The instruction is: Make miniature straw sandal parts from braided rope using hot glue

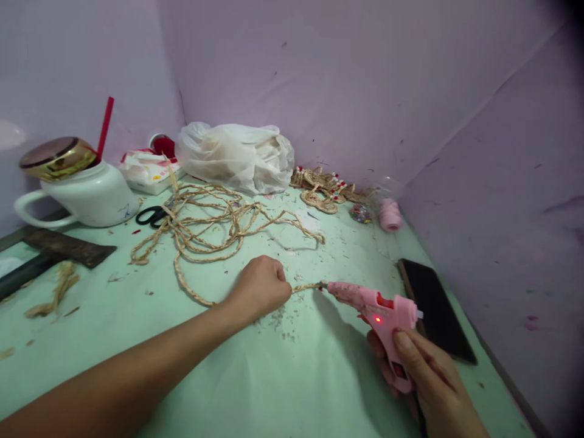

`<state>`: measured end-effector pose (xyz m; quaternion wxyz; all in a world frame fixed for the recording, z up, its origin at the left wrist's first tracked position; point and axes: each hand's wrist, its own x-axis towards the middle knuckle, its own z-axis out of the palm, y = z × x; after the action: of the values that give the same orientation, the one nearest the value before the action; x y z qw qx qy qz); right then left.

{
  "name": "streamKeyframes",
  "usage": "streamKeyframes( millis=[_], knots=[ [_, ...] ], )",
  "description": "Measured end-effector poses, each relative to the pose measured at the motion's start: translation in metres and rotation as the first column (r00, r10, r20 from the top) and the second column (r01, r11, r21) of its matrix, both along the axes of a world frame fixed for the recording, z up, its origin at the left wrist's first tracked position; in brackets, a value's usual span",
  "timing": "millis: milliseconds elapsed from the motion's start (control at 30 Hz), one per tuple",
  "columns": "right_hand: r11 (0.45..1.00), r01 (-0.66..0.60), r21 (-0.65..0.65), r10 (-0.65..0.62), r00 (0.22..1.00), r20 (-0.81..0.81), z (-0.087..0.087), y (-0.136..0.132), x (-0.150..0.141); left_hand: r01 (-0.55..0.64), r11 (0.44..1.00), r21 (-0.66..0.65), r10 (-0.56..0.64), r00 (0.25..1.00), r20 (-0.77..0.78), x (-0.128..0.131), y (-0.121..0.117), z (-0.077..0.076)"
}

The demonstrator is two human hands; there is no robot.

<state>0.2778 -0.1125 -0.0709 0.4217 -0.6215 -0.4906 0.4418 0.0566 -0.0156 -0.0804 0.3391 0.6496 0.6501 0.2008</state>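
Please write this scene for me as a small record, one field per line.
Left hand: closed on braided cord
Right hand: gripping pink glue gun, red light lit
Nozzle: at the cord, contact unclear
Behind hands: black-handled scissors, white plastic bag
Left side: white mug, red straw
Right side: smartphone, pink thread spool

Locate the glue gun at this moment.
In the head view, the glue gun is right of centre, gripped in the right hand, its nozzle at the cord, just left of the phone.

Cord [236, 228] before bag [239, 159], mug [93, 198] left, phone [435, 310] right of glue gun [360, 297]
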Motion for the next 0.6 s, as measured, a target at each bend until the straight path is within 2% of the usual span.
streamKeyframes(
  millis=[167, 333, 600],
  knots=[
    [0.998, 0.054, 0.024, -0.054, 0.999, -0.010, 0.0020, 0.0016, 0.0019, -0.002, 1.000, -0.015, 0.002, 1.000, 0.005, 0.0003, -0.0001, 0.0027],
    [0.999, 0.030, 0.010, -0.031, 0.999, 0.026, 0.0048, 0.0015, 0.0023, -0.007, 1.000, -0.022, 0.007, 1.000, 0.006, 0.0001, 0.0001, 0.0016],
    [0.999, -0.024, 0.028, 0.022, 0.998, 0.051, 0.0000, 0.0049, -0.0002, -0.008, 1.000, -0.026, 0.008, 1.000, 0.007, -0.0001, -0.0001, 0.0029]
  ],
)
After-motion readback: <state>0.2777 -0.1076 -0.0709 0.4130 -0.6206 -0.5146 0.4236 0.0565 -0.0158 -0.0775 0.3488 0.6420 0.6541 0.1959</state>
